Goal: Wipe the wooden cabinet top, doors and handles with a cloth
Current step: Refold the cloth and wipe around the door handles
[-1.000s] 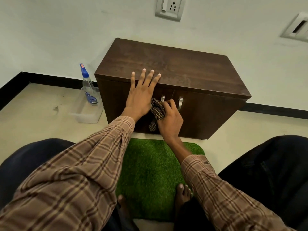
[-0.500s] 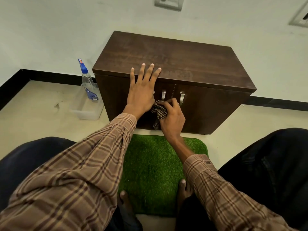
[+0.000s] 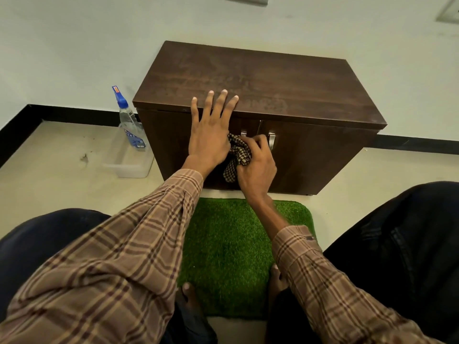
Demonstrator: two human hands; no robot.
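1. Presently, item one: wooden cabinet, dark brown, standing on the floor against the wall; two doors meet at a centre seam, each bearing an upright metal handle.
2. Left handle: only its top shows; the rest is hidden behind the cloth.
3. Right handle: fully in view, long axis vertical, just beside the right hand's knuckles, on their right.
4. Cloth: checked, bunched, pressed against the front of the left door at the left handle, a tail hanging down.
5. Right hand: grip curled tight round the bunched cloth. It is the nearer hand to both handles.
6. Left hand: fingers spread and straight, tips laid over the front edge of the cabinet top, palm against the left door; it holds nothing and appears to steady.
7. Judgement: handle wiping is in hand; the right handle lies a short way right of the cloth, so a sideways shift, then strokes along its upright length, would serve.
8. Sundries: spray bottle in a clear tray left of the cabinet; green mat at its foot.
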